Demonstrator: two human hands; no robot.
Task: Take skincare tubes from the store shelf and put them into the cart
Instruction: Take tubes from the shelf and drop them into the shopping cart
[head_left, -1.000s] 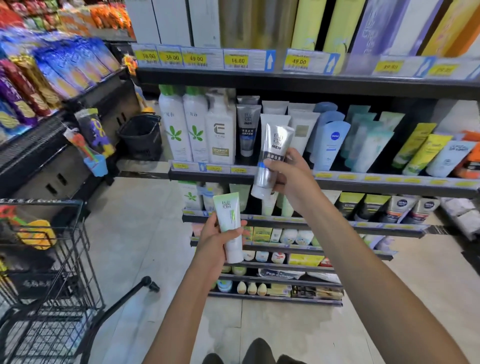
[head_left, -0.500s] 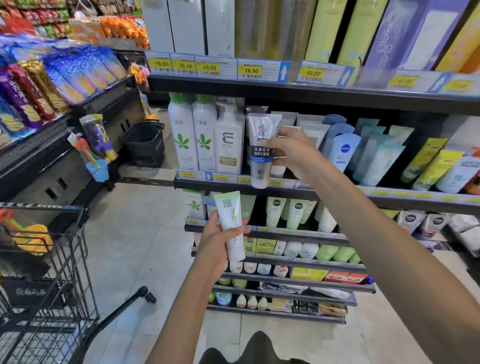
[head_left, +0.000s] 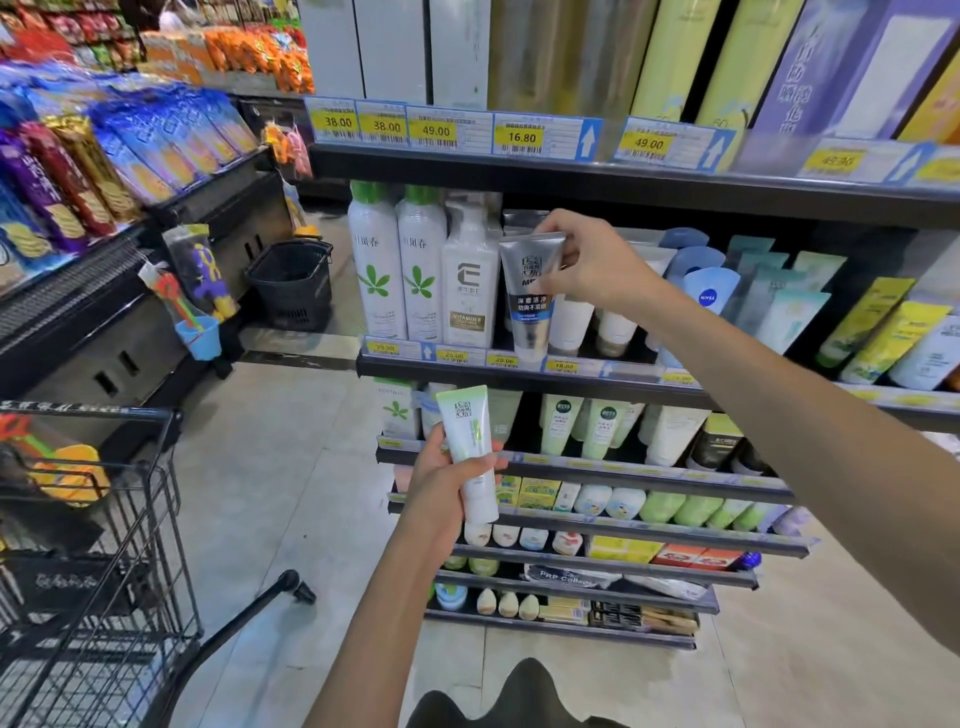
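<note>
A pale, glossy tiled floor (head_left: 270, 483) runs down the aisle between two displays. Straight ahead stands a black metal shelving unit (head_left: 597, 179) with several tiers, each front edge lined with yellow price labels (head_left: 435, 130) — figures such as 38.00, 49.00 and 16.80 are legible on the top strip. To the left, a dark slanted snack rack (head_left: 78, 291) carries rows of blue, purple and red foil bags (head_left: 130, 140), with orange packets further back. A black plastic hand basket (head_left: 291, 283) sits on the floor by that rack — near the aisle's corner. The lighting is bright and even, leaving soft reflections on the tiles.
</note>
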